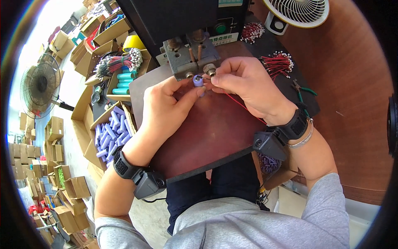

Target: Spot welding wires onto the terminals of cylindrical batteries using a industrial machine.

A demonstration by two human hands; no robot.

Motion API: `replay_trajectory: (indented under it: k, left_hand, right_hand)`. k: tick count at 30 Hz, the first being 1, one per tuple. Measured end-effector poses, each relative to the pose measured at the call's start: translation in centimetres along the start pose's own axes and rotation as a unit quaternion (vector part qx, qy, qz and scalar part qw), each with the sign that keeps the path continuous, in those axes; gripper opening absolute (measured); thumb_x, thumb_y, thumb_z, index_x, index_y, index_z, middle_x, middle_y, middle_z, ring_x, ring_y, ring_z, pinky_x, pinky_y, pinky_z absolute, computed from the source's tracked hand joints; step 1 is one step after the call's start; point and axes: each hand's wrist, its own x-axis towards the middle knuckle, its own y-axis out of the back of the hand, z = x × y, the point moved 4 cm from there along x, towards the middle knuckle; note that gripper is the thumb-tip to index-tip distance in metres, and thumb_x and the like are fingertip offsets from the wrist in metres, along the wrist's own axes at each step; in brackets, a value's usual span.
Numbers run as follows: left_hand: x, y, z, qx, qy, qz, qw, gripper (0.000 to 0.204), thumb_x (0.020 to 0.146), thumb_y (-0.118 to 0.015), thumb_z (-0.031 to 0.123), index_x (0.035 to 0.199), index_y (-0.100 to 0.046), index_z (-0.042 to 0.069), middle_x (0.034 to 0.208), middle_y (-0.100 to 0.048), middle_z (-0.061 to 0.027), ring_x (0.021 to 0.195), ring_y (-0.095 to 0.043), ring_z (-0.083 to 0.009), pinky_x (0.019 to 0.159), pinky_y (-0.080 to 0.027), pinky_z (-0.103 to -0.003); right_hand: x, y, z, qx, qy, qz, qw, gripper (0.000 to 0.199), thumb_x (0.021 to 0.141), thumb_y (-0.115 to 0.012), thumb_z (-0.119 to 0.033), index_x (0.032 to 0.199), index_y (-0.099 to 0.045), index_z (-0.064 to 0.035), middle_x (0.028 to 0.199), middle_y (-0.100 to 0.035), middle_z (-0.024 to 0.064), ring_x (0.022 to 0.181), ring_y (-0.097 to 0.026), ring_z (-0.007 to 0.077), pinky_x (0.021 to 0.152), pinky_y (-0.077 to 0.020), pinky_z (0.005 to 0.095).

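Left hand (168, 103) pinched around purple cell (199, 82) just in front of the machine (174, 20), right hand (248, 85) with thumb and finger closed on red wire (245, 108) by the cell's end; best keep cell steady, wire tip flat, and fingertips off the machine's front bolt (210, 69), which crowds the right thumb. Left of machine: box of cells (131, 115); right of it: wire bundle (277, 64), green-handled pliers (307, 90), neither blocking.

purple cell (199, 83), red wire (246, 108), maroon mat (207, 143)
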Motion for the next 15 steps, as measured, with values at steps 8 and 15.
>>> replay_trajectory:
  k: [8, 15]
  left_hand:
    - [0.11, 0.12, 0.45, 0.016, 0.001, -0.008, 1.0, 0.019, 0.069, -0.068, 0.015, 0.082, -0.064, 0.003, 0.066, -0.061, -0.0132, 0.06, -0.061, -0.022, 0.056, -0.046, -0.028]
    - [0.04, -0.01, 0.34, 0.007, -0.029, 0.007, 1.0, 0.022, 0.068, -0.069, 0.017, 0.085, -0.064, 0.003, 0.065, -0.06, -0.0141, 0.059, -0.06, -0.0225, 0.055, -0.046, -0.029]
  right_hand:
    - [0.21, 0.2, 0.48, -0.032, 0.02, 0.004, 0.999, 0.013, 0.071, -0.062, -0.01, 0.071, -0.059, 0.0027, 0.066, -0.057, 0.0036, 0.059, -0.05, 0.0066, 0.052, -0.0393, 0.0198]
    - [-0.07, 0.14, 0.15, -0.038, 0.012, 0.011, 0.999, 0.011, 0.072, -0.061, -0.008, 0.073, -0.059, 0.0026, 0.069, -0.058, 0.0039, 0.062, -0.05, 0.0064, 0.054, -0.0399, 0.0197]
